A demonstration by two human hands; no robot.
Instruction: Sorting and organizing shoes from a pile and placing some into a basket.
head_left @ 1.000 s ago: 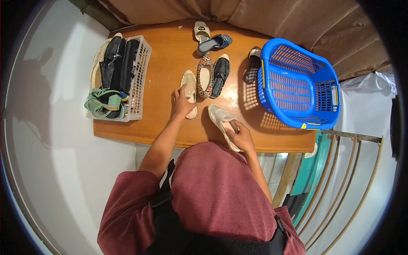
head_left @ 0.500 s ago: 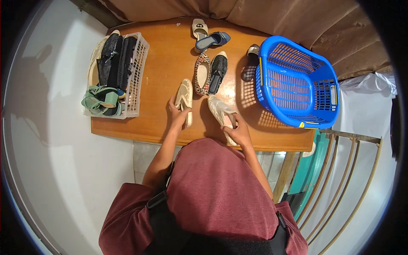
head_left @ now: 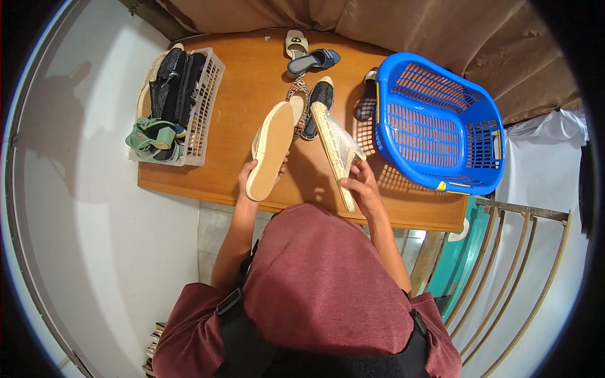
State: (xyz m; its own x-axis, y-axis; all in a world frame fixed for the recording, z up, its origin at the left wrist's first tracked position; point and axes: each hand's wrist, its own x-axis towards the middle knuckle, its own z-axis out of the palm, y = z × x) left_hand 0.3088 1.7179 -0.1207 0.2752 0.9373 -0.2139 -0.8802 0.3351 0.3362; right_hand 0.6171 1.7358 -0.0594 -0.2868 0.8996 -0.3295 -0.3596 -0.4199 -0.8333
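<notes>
Since the earlier frame, we had raised and turned one cream slip-on shoe with a flat tan sole and its mate, a cream mesh slip-on shoe with a braided sole edge. Our left hand gripped the first near its lower end; its far fingers appeared to wrap behind, partly hidden. Our right hand gripped the second, tilted sideways. Both were positioned above the brown wooden table, between the white plastic basket and the blue plastic basket.

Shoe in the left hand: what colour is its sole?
The sole is tan, in the head view.
</notes>
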